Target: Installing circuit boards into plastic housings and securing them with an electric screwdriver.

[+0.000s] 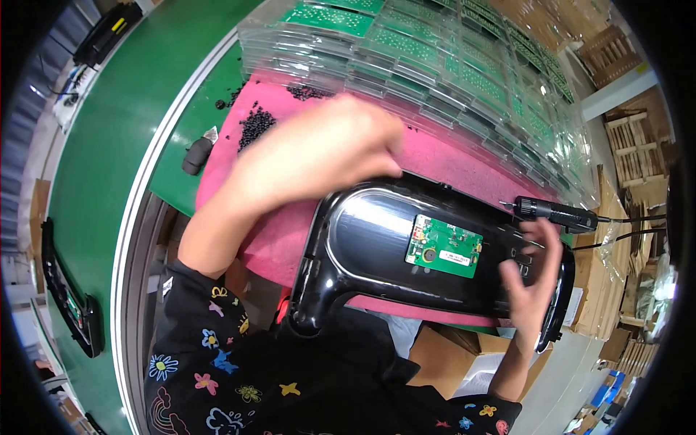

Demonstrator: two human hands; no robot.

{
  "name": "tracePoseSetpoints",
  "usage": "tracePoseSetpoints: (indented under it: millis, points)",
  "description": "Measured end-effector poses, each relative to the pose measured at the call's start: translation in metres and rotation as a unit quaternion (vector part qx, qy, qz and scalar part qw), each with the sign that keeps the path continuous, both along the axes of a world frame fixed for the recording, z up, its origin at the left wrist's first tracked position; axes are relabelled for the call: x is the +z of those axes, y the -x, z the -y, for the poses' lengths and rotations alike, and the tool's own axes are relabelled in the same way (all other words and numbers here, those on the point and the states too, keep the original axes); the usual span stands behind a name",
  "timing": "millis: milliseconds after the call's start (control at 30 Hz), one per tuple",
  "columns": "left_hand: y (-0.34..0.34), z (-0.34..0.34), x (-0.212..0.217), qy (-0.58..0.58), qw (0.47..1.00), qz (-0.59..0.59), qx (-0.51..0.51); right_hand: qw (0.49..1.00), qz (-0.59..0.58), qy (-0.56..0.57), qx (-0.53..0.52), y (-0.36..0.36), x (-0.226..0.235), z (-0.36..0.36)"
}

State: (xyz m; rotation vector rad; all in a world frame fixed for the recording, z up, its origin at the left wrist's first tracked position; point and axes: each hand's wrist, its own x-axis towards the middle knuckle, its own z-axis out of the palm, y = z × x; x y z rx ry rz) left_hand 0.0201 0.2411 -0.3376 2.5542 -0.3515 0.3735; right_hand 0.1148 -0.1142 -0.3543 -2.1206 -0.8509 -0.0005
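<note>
A black plastic housing [377, 279] with a broad shallow hollow lies before me on a pink mat [464, 163]. Inside it rests a green circuit board [453, 254] with a white label and a round part. My left hand [344, 141], blurred by motion, passes over the housing's far left edge with its fingers curled; what they hold, if anything, is hidden. Over the right end of the housing is my right hand [533, 279], fingers spread and nothing seen in them. Just beyond it lies a black electric screwdriver [554, 214] with its cable running right.
Small black screws [256, 128] are heaped on the mat's far left. Stacked clear trays [413, 61] of green boards stand at the back. A dark grey lump [197, 156] lies left of the mat. Another black housing [69, 297] sits on the green surface [138, 87] at far left.
</note>
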Motion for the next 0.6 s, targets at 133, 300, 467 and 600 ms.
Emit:
tracePoseSetpoints:
  millis: [133, 300, 467, 600]
  points:
    - [0.02, -0.049, 0.012, -0.043, 0.982, -0.129, 0.133, 0.98, 0.101, 0.008, -0.172, -0.054, 0.018, 0.041]
    - [0.022, -0.038, 0.013, -0.133, 0.91, -0.308, 0.245, 0.957, 0.101, 0.123, -0.244, -0.12, 0.025, 0.09]
    - [0.024, -0.035, 0.0, -0.14, 0.932, -0.207, 0.262, 0.969, -0.124, -0.015, -0.214, -0.145, 0.02, 0.08]
    - [0.018, -0.033, -0.001, -0.122, 0.935, -0.182, 0.278, 0.944, 0.086, -0.194, -0.254, -0.124, 0.014, 0.042]
